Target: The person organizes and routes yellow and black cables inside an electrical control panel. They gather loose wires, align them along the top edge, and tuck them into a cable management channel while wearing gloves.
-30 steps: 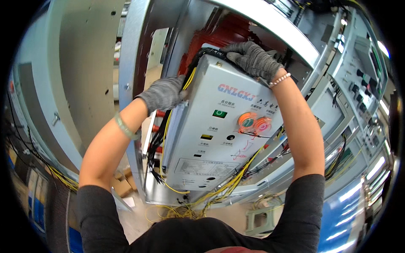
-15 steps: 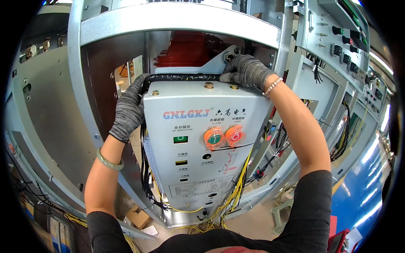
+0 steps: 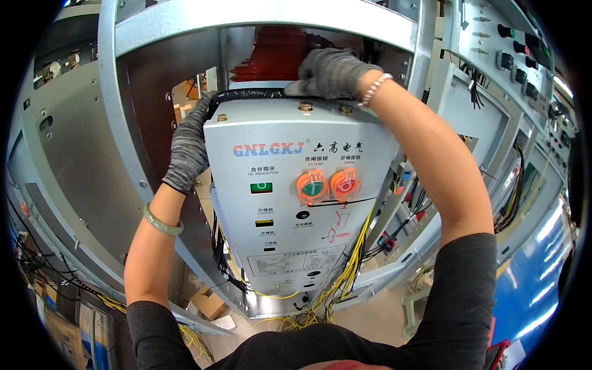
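A light-grey circuit-breaker box (image 3: 246, 176) stands upright in a metal cabinet frame, with an orange-ringed green button (image 3: 312, 187) and a red button (image 3: 345, 184) on its front. A black wrapped cable bundle (image 3: 251, 94) runs along the back of its top face and bends down at the left corner. My left hand (image 3: 190, 148), in a grey knit glove, is closed around the bundle at that bend, its fingertips partly hidden. My gloved right hand (image 3: 333, 73) grips the bundle further right, thumb side pressed against it; the bundle beyond is hidden by this hand.
A thick frame beam (image 3: 265, 21) crosses above the box. Behind it is a dark red ribbed part (image 3: 268, 58). Yellow wires (image 3: 351, 271) hang down the box's right side, black wires (image 3: 222, 253) down its left. A cardboard box (image 3: 208, 302) lies on the floor.
My right hand has slid left along the cable bundle, covering more of it. My left hand stays at the corner. The view has shifted slightly.
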### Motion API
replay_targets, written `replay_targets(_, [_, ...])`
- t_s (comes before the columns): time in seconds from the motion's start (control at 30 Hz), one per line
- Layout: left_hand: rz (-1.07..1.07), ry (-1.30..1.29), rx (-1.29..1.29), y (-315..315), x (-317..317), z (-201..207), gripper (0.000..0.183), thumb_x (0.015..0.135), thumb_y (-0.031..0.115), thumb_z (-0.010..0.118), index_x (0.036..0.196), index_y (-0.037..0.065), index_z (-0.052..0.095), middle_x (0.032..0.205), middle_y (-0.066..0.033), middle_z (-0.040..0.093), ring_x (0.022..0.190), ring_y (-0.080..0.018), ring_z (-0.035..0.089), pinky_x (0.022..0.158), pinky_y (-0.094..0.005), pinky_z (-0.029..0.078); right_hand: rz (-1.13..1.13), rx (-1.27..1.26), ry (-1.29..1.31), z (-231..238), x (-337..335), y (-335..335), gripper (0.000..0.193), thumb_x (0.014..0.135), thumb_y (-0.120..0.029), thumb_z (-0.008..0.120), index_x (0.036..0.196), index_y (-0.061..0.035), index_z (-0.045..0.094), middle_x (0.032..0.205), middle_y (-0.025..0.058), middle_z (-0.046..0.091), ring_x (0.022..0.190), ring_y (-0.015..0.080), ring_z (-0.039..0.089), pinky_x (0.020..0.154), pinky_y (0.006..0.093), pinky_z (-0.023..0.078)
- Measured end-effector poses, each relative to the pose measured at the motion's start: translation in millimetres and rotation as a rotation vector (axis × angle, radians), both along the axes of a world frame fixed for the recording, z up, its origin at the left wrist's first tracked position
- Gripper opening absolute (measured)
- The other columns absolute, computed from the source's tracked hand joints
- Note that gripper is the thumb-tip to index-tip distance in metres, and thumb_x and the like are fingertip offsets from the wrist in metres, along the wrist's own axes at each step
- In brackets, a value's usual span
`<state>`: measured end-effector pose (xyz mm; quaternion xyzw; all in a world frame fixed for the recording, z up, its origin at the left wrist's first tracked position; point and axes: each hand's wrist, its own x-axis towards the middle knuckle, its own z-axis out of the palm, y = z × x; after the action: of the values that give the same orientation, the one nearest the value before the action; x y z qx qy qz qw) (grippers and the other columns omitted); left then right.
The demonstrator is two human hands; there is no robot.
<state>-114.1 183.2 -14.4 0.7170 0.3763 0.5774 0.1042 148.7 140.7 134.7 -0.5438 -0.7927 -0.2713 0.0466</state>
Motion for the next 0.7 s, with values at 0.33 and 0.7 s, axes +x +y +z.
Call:
replay_targets(0.33, [0.021,0.015,-0.066,11,3,-5,0.066,0.081,0.011,0.065,0.14,0.016,0.035,0.12,-0.0136,0.058,0.104,-0.0203,0.06,0.092,-0.031,0.048,0.071,0.196,-0.03,-13,-1,10,0.054,0.085,-0.056,0.052,0.08,-0.0061,0.072,0.076,0.016,0.066,0.071,0.0246,0.064,0.074,0.0375,0.051])
replay_targets(0.7, [0.13,0.111,0.064,16,-4,-13,0.067,0.081,0.012,0.06,0.141,0.017,0.032,0.115,-0.0166,0.06,0.099,-0.0255,0.061,0.088,-0.0343,0.049,-0.062,0.108,-0.025,-11,58,1,0.054,0.085,-0.053,0.053,0.099,-0.0025,0.067,0.093,0.0178,0.066,0.084,0.0285,0.064,0.081,0.0383,0.05])
